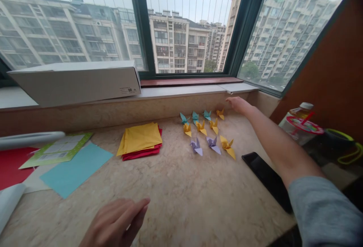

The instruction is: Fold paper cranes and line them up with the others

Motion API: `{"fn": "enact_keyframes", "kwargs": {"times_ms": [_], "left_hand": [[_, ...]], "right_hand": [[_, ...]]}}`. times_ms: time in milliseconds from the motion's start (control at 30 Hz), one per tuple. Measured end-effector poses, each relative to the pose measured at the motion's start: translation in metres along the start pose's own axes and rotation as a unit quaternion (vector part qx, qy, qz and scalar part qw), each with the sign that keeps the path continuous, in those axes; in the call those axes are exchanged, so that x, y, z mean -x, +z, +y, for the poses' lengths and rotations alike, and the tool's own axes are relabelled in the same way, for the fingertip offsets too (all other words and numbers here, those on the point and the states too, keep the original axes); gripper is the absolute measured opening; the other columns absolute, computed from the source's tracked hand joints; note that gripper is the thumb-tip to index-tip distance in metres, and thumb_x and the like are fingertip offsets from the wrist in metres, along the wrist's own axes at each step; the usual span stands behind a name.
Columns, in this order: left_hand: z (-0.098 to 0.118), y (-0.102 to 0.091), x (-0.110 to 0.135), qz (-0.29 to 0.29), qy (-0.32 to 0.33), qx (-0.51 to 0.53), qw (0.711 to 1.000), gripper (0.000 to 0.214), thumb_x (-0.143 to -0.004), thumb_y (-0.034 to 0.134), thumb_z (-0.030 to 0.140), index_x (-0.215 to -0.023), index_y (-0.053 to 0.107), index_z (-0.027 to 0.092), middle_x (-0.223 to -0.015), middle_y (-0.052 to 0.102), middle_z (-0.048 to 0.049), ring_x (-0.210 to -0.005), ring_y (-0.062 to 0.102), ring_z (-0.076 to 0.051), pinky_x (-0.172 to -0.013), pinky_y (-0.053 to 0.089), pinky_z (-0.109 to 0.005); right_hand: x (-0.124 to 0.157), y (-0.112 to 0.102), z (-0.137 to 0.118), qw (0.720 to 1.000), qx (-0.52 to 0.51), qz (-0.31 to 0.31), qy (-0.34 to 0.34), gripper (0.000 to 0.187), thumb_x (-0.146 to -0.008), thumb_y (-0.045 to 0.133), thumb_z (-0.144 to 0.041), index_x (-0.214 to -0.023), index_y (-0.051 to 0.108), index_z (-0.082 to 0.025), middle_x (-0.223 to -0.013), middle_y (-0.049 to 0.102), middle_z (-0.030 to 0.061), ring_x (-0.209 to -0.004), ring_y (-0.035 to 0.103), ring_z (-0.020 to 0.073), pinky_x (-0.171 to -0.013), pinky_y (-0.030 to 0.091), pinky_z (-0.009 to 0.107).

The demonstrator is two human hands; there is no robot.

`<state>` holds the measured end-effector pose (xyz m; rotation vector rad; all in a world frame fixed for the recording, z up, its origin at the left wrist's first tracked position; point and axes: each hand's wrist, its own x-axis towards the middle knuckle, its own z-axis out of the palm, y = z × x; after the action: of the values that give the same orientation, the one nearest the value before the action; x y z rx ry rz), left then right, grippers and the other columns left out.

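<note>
My left hand (116, 220) hovers low over the near counter, its fingers drawn together with nothing visible in them. My right hand (239, 104) reaches to the back right, fingers extended, just beyond an orange-yellow paper crane (220, 114) and apart from it. Folded cranes stand in three rows. The back row also has three teal cranes (195, 117). Three yellow cranes (201, 128) make up the middle. In front are two lavender cranes (213, 145) and a larger yellow crane (228, 147). Left of them lies a stack of yellow paper (143, 137) over red sheets (141, 154).
A black phone (265, 179) lies beneath my right forearm. Teal paper (76, 171) and a green-white packet (58, 150) lie at left. A white box (82, 82) rests on the sill. A bottle (302, 111) and a red-strawed cup (304, 125) stand at right.
</note>
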<state>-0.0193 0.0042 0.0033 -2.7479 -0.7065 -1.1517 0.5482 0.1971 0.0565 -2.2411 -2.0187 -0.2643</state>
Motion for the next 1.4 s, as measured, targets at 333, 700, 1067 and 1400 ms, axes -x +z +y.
{"fn": "enact_keyframes", "kwargs": {"times_ms": [333,700,1067,1400], "left_hand": [[-0.007,0.007,-0.007,-0.008,0.007,0.007,1.0,0.014,-0.092,0.053,0.016,-0.09,0.067,0.017,-0.072,0.073,-0.0012,-0.059,0.069,-0.011,-0.057,0.05,-0.018],[-0.025,0.011,0.004,-0.076,-0.142,-0.005,0.987,0.031,-0.095,0.044,0.027,-0.072,0.063,0.018,-0.059,0.063,-0.0024,-0.053,0.057,-0.013,-0.053,0.036,-0.022],[-0.032,0.015,0.012,-0.063,-0.137,0.032,0.988,0.031,-0.095,0.043,0.028,-0.073,0.063,0.019,-0.059,0.062,-0.0052,-0.053,0.055,-0.015,-0.052,0.03,-0.027],[-0.03,0.019,0.002,0.089,-0.371,0.351,0.855,0.047,-0.091,0.05,0.051,-0.118,0.061,0.014,-0.081,0.069,-0.0079,-0.064,0.061,-0.017,-0.061,0.046,-0.028]], "right_hand": [[0.078,-0.089,-0.084,0.993,0.002,0.039,-0.11,0.034,-0.098,0.044,-0.021,-0.128,0.059,-0.018,-0.121,0.068,0.0109,-0.109,0.065,0.025,-0.096,0.044,0.033],[0.117,-0.028,-0.351,0.948,-0.065,-0.025,-0.311,0.024,-0.095,0.049,-0.024,-0.104,0.071,-0.02,-0.111,0.073,0.0104,-0.107,0.066,0.023,-0.092,0.044,0.029],[0.111,0.019,-0.406,0.956,-0.107,-0.055,-0.267,0.035,-0.092,0.055,-0.037,-0.122,0.064,-0.022,-0.118,0.071,0.0113,-0.106,0.067,0.0253,-0.085,0.049,0.03],[0.146,-0.003,-0.375,0.951,-0.17,0.05,-0.252,0.039,-0.103,0.028,-0.027,-0.118,0.064,-0.021,-0.105,0.074,0.0117,-0.098,0.07,0.0239,-0.085,0.049,0.033]]}}
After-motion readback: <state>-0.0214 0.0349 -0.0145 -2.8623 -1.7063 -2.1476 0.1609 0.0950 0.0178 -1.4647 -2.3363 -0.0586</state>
